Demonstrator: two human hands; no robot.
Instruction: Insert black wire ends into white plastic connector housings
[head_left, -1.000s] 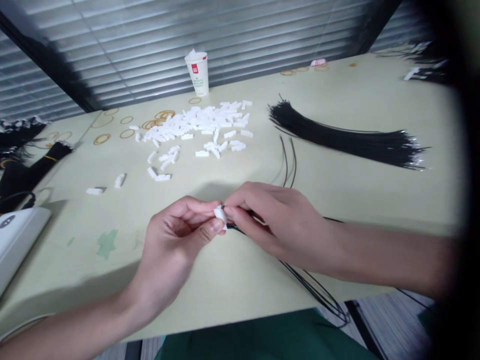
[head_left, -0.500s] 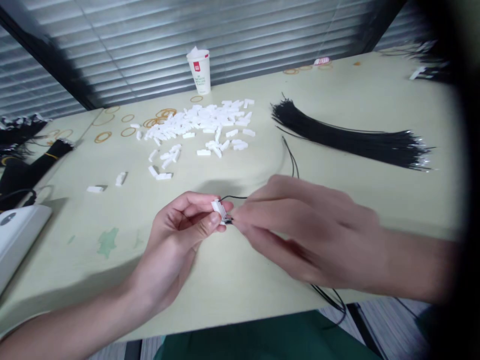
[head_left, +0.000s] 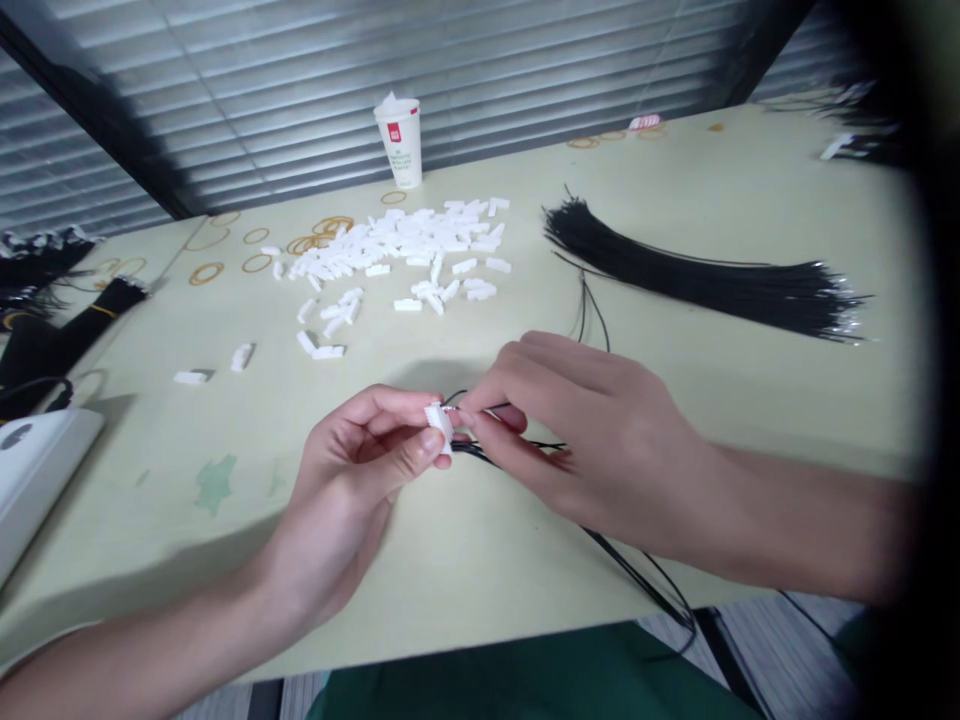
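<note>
My left hand (head_left: 352,480) pinches a small white plastic connector (head_left: 439,424) between thumb and forefinger, just above the pale green table (head_left: 480,550). My right hand (head_left: 585,440) meets it from the right, fingertips pinched on a thin black wire (head_left: 463,398) at the connector's end. Several black wires (head_left: 630,570) run from the connector under my right hand and hang over the table's near edge. Two loose wires (head_left: 589,310) lie just beyond my right hand.
A pile of white connectors (head_left: 397,250) lies mid-table, with two strays (head_left: 217,365) at the left. A bundle of black wires (head_left: 712,280) lies at the right. A paper cup (head_left: 399,140) stands at the back, rubber bands (head_left: 255,250) near it. A white device (head_left: 37,470) sits far left.
My right hand drew back to the right in a blur, then came back to the connector with a wire pinched in its fingertips. The left hand stayed put.
</note>
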